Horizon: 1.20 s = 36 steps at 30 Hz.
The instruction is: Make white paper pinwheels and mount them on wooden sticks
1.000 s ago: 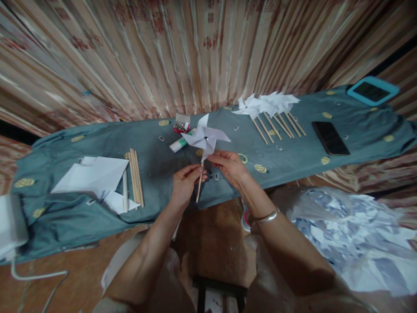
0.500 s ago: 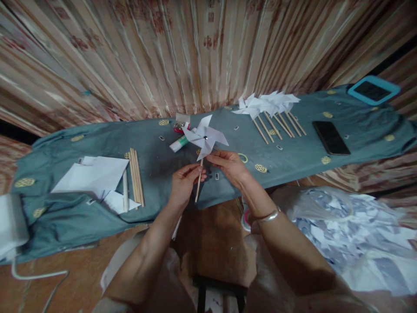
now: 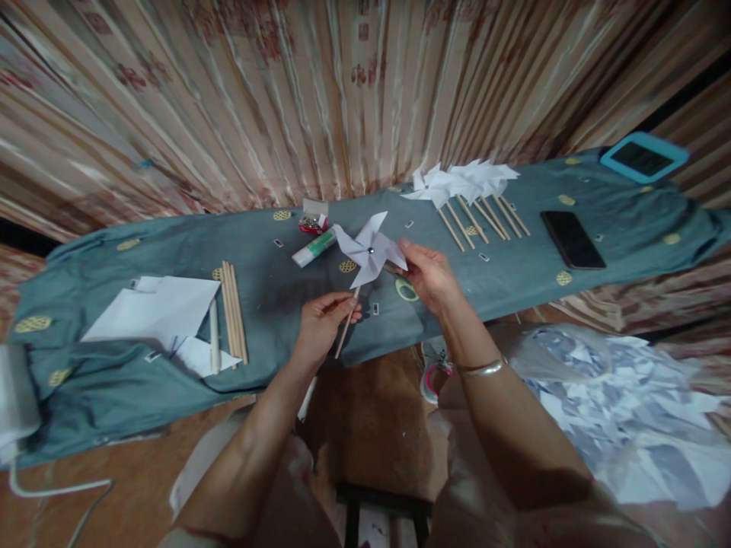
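A white paper pinwheel [image 3: 368, 250] on a thin wooden stick [image 3: 346, 326] is held up over the blue-grey cloth-covered table [image 3: 274, 289]. My left hand [image 3: 323, 320] pinches the stick low down. My right hand [image 3: 429, 275] has its fingertips closed on the pinwheel's right-hand blade. A metal pin shows at the wheel's centre. Behind it lie a white and green glue stick [image 3: 314, 247] and a small box of pins [image 3: 311, 219].
Several finished pinwheels [image 3: 460, 183] lie at the back right, with a black phone [image 3: 572, 240] and a blue-cased tablet [image 3: 642, 157] further right. Loose sticks [image 3: 232, 308] and white paper sheets [image 3: 157, 312] lie left. A bag of paper scraps [image 3: 622, 411] sits lower right.
The pinwheel has tilted and shifted right. My right hand has risen from the stick's top to the right blade. My left hand has stayed on the stick.
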### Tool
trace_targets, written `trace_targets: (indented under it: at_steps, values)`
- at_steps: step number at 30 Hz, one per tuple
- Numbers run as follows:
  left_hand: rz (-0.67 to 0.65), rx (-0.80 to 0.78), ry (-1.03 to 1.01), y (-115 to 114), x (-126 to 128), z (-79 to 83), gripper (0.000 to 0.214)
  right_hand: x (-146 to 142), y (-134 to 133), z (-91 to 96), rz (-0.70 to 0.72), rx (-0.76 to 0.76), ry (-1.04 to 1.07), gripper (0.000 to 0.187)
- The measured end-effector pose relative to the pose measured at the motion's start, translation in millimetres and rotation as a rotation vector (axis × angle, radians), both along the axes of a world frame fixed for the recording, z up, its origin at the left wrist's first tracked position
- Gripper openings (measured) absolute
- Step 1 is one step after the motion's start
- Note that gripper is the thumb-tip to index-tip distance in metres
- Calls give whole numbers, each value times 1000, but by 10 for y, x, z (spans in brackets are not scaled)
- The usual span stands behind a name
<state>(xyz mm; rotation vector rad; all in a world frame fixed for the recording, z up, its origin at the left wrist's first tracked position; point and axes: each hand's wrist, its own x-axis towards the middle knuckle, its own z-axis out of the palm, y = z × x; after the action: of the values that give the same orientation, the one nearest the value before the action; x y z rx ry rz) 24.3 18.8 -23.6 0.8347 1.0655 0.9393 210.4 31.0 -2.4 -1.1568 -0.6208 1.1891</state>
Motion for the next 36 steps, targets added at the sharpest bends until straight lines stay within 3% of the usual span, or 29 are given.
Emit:
trace_targets:
  at_steps: [14, 22, 36]
  values:
    - [8, -10, 15, -6, 15, 51, 49, 2, 11, 8, 83, -13, 42, 38]
    - [9, 11, 22, -1, 7, 18, 46, -44, 4, 27, 69, -61, 46, 43]
    - [15, 23, 15, 3, 3, 9, 44, -130, -29, 55, 95, -122, 96, 36]
